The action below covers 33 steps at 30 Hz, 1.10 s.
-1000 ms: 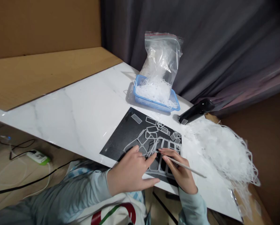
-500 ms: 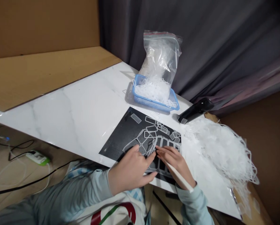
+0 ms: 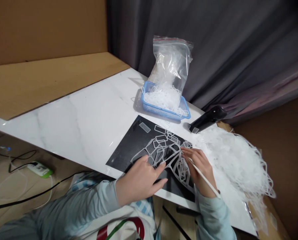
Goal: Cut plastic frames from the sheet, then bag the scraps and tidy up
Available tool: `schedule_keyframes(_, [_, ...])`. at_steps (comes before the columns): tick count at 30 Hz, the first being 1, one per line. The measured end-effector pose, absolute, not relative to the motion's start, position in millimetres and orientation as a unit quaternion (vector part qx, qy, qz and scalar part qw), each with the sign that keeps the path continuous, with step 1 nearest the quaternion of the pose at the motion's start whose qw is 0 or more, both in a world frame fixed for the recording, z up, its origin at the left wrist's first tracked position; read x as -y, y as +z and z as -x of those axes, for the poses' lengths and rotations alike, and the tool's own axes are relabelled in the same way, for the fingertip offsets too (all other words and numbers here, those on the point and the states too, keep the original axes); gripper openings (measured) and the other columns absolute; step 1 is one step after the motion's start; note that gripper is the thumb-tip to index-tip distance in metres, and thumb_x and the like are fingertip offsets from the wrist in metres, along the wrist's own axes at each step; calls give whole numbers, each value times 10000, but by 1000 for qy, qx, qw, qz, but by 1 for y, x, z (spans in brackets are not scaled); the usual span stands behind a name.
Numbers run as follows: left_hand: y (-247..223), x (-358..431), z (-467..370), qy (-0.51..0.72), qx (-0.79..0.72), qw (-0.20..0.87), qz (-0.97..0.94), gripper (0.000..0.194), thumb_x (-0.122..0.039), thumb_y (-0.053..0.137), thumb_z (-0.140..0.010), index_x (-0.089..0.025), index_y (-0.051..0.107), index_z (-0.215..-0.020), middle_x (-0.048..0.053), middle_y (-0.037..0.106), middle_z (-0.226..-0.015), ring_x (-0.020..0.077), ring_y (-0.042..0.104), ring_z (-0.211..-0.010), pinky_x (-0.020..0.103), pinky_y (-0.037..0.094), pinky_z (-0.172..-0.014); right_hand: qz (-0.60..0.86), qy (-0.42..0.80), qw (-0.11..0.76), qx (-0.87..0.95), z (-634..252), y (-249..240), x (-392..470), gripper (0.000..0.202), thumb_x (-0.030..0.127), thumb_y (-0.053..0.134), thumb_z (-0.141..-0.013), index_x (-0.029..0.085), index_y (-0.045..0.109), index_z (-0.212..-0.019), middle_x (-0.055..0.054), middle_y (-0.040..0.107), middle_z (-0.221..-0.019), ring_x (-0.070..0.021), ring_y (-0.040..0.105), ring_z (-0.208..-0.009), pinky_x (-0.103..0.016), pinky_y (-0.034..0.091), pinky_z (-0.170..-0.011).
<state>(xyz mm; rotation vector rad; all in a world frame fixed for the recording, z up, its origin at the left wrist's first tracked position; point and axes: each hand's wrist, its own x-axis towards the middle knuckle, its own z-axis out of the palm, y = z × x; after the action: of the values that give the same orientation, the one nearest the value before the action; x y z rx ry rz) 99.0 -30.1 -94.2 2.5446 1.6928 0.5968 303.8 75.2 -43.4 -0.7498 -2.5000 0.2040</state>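
Observation:
A web of translucent plastic frames [image 3: 149, 154], joined rounded rectangles, lies on a black mat [image 3: 125, 150]. My left hand [image 3: 141, 180] rests over the mat's near edge with its fingers apart; the index fingertip presses on the web. My right hand [image 3: 201, 168] is closed around a thin white stick [image 3: 205, 178] that slants back past the wrist. Its fingertips also pinch a part of the web, which is stretched and lifted at the mat's right side. Small loose clear rectangles [image 3: 145, 127] lie on the mat's far part.
Beyond the mat stands a blue basket [image 3: 161, 112] of white plastic pieces, with a clear zip bag [image 3: 172, 60] in it. A black object [image 3: 207, 118] lies right of it. A heap of translucent scrap [image 3: 238, 163] covers the table's right end. A power strip [image 3: 40, 169] is below, left.
My right hand has moved right and slightly up, pulling the web's right part off the mat and bending it. My left hand has stayed in place.

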Motion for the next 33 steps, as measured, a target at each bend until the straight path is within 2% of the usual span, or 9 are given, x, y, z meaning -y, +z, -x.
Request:
schedule_keyframes(3, [-94, 29, -95, 234, -537, 34, -810, 447, -432, 398, -1013, -136, 610, -1272, 9, 623, -583, 189, 592, -573, 377, 416, -798, 285, 159, 262, 908, -297, -46, -68, 162, 176, 524, -966, 230, 639, -1067, -73, 712, -1063, -224, 633, -1004, -375, 525, -850])
schedule_keyframes(7, [-85, 27, -92, 322, -519, 33, -791, 277, -313, 420, -1016, -189, 664, -1060, 25, 630, -802, 177, 590, -750, 327, 351, -721, 322, 249, 256, 877, -290, -53, -59, 163, 242, 513, -982, 225, 658, -1055, -71, 704, -1021, -212, 657, -973, -341, 521, -841])
schedule_keyframes(12, [-75, 21, -95, 326, -527, 0, -785, 224, -240, 437, -1004, -189, 648, -1061, 27, 584, -838, 184, 538, -801, 335, 321, -719, 359, 327, 269, 832, -285, -54, -56, 182, 329, 533, -976, 212, 671, -963, -56, 702, -963, -199, 665, -945, -300, 518, -825])
schedule_keyframes(16, [-79, 14, -97, 351, -577, 85, -733, 184, -267, 503, -974, -189, 658, -916, 23, 617, -895, 196, 565, -859, 354, 328, -761, 392, 373, 259, 800, -286, -51, -57, 202, 375, 538, -974, 221, 668, -950, -41, 689, -966, -193, 649, -942, -292, 501, -826])
schedule_keyframes(19, [-81, 10, -97, 373, -600, 155, -691, 158, -314, 576, -939, -199, 675, -896, 6, 642, -891, 197, 589, -887, 364, 337, -807, 391, 393, 264, 789, -286, -49, -56, 176, 359, 551, -973, 233, 673, -967, -33, 691, -990, -188, 643, -983, -291, 491, -863])
schedule_keyframes(25, [-80, 11, -96, 410, -593, 200, -663, 142, -301, 584, -932, -220, 697, -902, -8, 654, -864, 178, 605, -871, 355, 331, -817, 330, 366, 272, 827, -282, -47, -46, 115, 263, 555, -974, 236, 666, -964, -44, 697, -1011, -183, 646, -980, -305, 493, -866])
schedule_keyframes(30, [-82, 11, -96, 420, -590, 204, -659, 129, -249, 596, -899, -210, 688, -819, -14, 637, -808, 169, 596, -823, 345, 319, -791, 291, 276, 266, 877, -279, -46, -35, 92, 179, 540, -973, 218, 621, -992, -52, 679, -1017, -180, 625, -943, -318, 481, -833])
schedule_keyframes(33, [-84, 11, -97, 431, -587, 195, -657, 116, -225, 599, -876, -210, 679, -793, -19, 625, -788, 165, 590, -805, 341, 312, -783, 274, 221, 262, 899, -278, -46, -31, 125, 138, 536, -967, 209, 602, -1045, -61, 670, -1024, -187, 615, -959, -333, 471, -864])
